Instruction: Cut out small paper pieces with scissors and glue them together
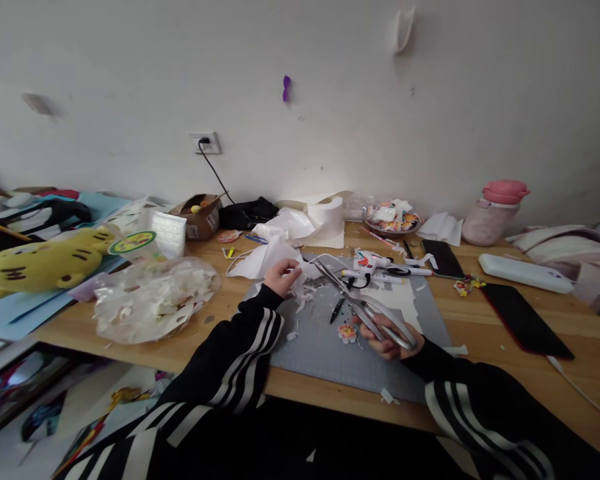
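In the head view my right hand is closed around the handles of large grey scissors. Their blades point up and left, a little apart, above the grey cutting mat. My left hand is pinched at the blade side, with thin white paper at its fingertips. A small colourful cutout lies on the mat between my hands, and a black pen rests beyond it. Small white paper scraps are scattered about the mat.
Left stands a clear plastic bag of scraps beside a yellow plush toy. Behind are a white paper roll and a bowl of cutouts. Right are two phones, a white case and a pink-lidded bottle.
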`<act>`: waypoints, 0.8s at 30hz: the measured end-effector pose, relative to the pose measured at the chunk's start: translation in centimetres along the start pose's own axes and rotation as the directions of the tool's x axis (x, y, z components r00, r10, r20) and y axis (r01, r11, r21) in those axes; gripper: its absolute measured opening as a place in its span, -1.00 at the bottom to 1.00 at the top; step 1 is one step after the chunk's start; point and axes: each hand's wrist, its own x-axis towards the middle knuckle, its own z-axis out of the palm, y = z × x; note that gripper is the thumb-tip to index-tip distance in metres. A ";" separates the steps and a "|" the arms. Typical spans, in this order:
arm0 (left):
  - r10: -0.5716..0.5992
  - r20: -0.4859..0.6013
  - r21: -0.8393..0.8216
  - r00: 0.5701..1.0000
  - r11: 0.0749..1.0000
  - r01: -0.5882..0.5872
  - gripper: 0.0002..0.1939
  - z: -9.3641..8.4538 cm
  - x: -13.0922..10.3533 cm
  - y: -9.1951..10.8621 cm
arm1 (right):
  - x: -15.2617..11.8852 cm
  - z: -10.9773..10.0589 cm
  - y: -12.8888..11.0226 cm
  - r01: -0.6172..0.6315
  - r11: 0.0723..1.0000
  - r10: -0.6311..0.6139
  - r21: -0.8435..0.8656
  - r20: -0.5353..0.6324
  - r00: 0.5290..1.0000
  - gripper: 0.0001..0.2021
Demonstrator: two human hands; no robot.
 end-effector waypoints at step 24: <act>0.070 0.065 -0.088 0.995 0.994 -0.064 -0.73 -0.3 0.3 -1.4 | -0.1 0.9 -0.2 0.028 0.995 -0.027 -0.098 0.005 1.000 -0.58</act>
